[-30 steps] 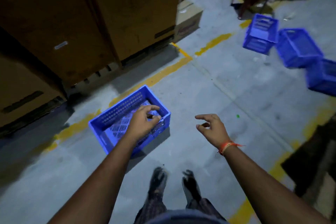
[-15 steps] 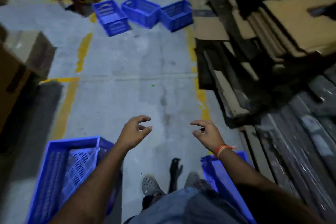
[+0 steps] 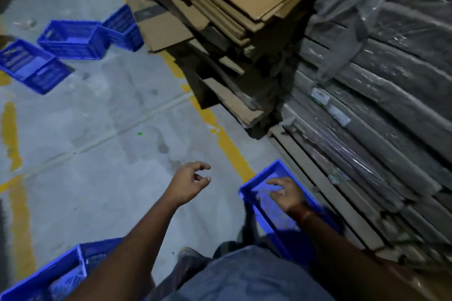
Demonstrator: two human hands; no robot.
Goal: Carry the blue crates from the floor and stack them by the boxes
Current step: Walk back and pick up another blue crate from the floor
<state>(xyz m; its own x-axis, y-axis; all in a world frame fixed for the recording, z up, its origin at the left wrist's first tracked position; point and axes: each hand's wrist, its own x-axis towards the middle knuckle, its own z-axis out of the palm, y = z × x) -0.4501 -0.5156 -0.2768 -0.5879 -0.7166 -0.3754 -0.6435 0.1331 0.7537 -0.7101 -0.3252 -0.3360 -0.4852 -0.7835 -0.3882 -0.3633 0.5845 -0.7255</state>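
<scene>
Our right hand [image 3: 285,193] spreads unclenched over the perforated blue plastic crate [image 3: 266,199] beside the flattened brown cardboard stack [image 3: 244,2], apparently to grab it, while our left hand [image 3: 189,183] hangs empty.

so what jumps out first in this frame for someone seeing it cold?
The bright blue crates against the grey floor: three far crates scattered at upper left, one near crate by the person's right side and another crate at lower left. Next, the tall stack of flattened cardboard filling the upper right. The right hand is spread over the near crate; the left hand hangs empty, fingers curled.
</scene>
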